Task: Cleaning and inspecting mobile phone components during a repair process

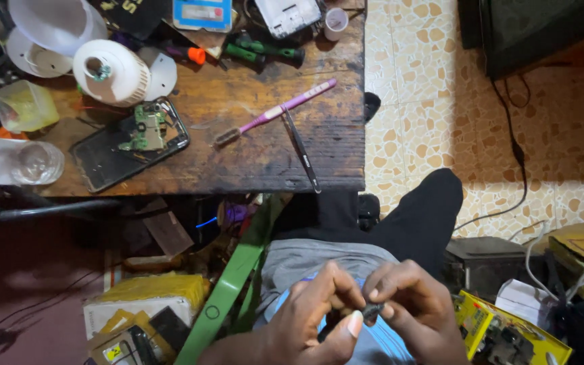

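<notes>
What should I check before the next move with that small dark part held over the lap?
1. Small dark part pinched between fingers of both hands: ok.
2. Left hand supporting it from below with the thumb: ok.
3. Right hand fingers on the part: ok.
4. Part's kind and condition: cannot tell, too small and dark.
5. Tweezers lying flat on the wooden table, tip overhanging the near edge: not ok.
6. Purple brush resting on the table, crossing the tweezers: ok.
</notes>
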